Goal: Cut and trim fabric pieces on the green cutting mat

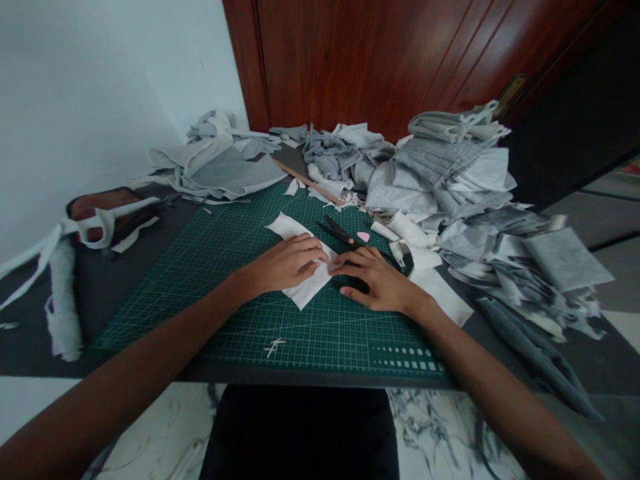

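A white piece of fabric (305,292) lies at a slant on the green cutting mat (240,267). Over its middle rests my left hand (290,262), fingers bent together and thumb tucked close, closed on the cloth. My right hand (375,277) reaches in from the other side; its fingers are spread and the fingertips touch the fabric's right edge, with the thumb apart on the mat. Just beyond my right hand lie black scissors (336,229), their handles partly hidden behind it. A pink piece of tailor's chalk (363,237) sits beside the scissors.
Grey fabric heaps (440,167) rise at the back right, with loose scraps (505,247) below. More cloth (225,170) and a wooden ruler (310,181) lie at the back. A brown pouch (107,210) is on the left. Small white strips (274,347) lie near the front edge.
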Demonstrator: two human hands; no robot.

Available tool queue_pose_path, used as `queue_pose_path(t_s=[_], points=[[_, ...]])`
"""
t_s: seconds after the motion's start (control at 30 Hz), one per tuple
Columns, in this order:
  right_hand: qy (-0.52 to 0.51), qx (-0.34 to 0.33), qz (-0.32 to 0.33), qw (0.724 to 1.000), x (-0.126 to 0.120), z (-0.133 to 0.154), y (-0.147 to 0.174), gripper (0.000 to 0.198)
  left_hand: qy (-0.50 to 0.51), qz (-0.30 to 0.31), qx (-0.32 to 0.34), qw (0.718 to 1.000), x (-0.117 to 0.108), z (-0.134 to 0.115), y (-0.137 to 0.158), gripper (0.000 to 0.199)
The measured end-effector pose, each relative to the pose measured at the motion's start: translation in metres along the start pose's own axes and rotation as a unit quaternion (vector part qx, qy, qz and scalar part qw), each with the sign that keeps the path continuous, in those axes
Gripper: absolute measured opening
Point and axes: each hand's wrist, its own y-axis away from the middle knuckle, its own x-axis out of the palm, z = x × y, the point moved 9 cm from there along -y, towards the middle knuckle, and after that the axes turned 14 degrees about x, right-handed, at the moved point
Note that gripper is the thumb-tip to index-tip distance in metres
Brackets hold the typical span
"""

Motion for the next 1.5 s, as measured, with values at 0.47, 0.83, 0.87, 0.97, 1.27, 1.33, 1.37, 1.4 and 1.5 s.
queue_pose_path(t_s=[0.47, 0.83, 0.87, 0.97, 1.27, 1.33, 1.37, 1.4, 1.5], points=[[-0.067, -0.062, -0.005, 0.996, -0.015, 0.016, 0.004, 0.023, -0.162, 0.002, -0.289, 0.944, -0.005, 0.062, 0.043, 0.058], [0.095, 0.289, -0.005, 0.953, -0.041, -0.08, 0.027, 0.04, 0.021, -0.13, -0.284, 0.95, -0.004, 0.077, 0.041, 0.044], [0.098, 0.298, 0.001, 0.949, -0.039, -0.084, 0.028, 0.039, 0.056, -0.143, -0.28, 0.948, -0.003, 0.078, 0.041, 0.049], [0.119, 0.308, -0.011, 0.944, -0.033, -0.089, 0.028, 0.038, 0.172, -0.174, -0.274, 0.93, 0.003, 0.084, 0.041, 0.072], [0.145, 0.281, -0.087, 0.945, -0.025, -0.093, 0.029, 0.047, 0.324, -0.187, -0.267, 0.888, 0.006, 0.088, 0.038, 0.063], [0.153, 0.278, -0.094, 0.944, -0.026, -0.094, 0.029, 0.045, 0.286, -0.181, -0.258, 0.905, 0.002, 0.084, 0.035, 0.049], [0.155, 0.276, -0.097, 0.944, -0.027, -0.093, 0.028, 0.043, 0.269, -0.181, -0.255, 0.911, 0.0, 0.082, 0.034, 0.044], [0.153, 0.274, -0.1, 0.944, -0.028, -0.092, 0.027, 0.041, 0.256, -0.181, -0.254, 0.915, -0.001, 0.081, 0.034, 0.041], [0.129, 0.264, -0.096, 0.951, -0.026, -0.088, 0.025, 0.037, 0.229, -0.187, -0.253, 0.921, -0.002, 0.08, 0.035, 0.039]])
